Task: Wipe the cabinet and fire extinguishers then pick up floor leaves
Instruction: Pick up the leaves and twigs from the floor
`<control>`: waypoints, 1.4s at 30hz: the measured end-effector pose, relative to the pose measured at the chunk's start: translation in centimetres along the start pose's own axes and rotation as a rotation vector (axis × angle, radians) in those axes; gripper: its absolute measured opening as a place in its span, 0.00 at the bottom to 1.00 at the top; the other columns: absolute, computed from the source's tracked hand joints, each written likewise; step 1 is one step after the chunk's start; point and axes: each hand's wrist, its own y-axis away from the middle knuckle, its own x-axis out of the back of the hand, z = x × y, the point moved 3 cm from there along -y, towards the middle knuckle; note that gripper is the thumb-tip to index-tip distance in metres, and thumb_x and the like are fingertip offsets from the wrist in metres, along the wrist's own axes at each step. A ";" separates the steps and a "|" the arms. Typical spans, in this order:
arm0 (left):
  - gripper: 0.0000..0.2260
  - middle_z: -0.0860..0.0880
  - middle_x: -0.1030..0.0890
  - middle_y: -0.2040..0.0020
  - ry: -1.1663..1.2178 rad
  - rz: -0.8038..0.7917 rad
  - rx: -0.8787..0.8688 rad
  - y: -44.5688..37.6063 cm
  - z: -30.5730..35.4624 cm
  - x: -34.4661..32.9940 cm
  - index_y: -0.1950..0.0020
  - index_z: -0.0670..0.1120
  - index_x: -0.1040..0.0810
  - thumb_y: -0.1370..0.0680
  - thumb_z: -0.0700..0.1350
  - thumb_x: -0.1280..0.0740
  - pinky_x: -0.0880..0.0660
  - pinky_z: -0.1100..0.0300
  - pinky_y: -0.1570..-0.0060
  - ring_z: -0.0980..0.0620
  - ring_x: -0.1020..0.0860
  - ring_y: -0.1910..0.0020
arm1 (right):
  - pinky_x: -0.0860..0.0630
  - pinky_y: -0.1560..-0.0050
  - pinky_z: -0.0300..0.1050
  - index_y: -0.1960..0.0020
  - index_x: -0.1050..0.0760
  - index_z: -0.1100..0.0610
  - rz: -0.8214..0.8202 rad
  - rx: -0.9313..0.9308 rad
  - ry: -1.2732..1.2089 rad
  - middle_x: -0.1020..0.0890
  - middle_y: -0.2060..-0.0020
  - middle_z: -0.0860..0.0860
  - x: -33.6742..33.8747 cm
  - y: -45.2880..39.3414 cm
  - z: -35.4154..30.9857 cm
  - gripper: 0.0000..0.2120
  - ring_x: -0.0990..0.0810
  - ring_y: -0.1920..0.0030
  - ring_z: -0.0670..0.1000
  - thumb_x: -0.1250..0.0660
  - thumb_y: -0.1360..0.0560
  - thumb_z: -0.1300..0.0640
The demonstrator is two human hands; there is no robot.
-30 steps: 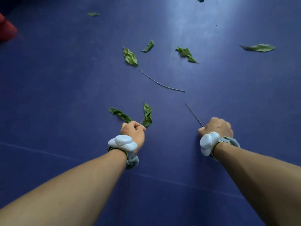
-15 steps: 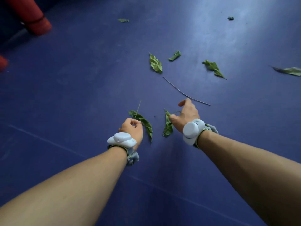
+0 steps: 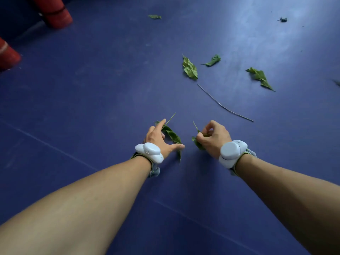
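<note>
My left hand [image 3: 158, 137] is spread, released, over a long leaf [image 3: 173, 136] on the blue floor [image 3: 110, 89]. My right hand [image 3: 213, 138] pinches a smaller leaf [image 3: 197, 142]. More leaves and a thin stem [image 3: 223, 106] lie beyond; two red fire extinguishers [image 3: 55, 11] stand far left.

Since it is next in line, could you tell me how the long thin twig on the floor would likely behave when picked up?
The thin twig looks very light and lies flat on the blue floor, so it probably needs pinching. Its gentle curve suggests it may flex. It seems unlikely to roll far.

Head view, steeply down onto floor [image 3: 92, 107]
</note>
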 end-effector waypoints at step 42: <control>0.08 0.52 0.27 0.59 -0.095 -0.111 0.118 -25.9 16.8 1.0 0.54 0.47 0.33 0.23 0.47 0.34 0.31 0.57 0.56 0.43 0.27 0.59 | 0.33 0.67 0.40 0.65 0.31 0.56 -0.315 -0.236 0.466 0.27 0.68 0.51 7.2 -20.0 -2.8 0.12 0.28 0.65 0.56 0.32 0.28 0.52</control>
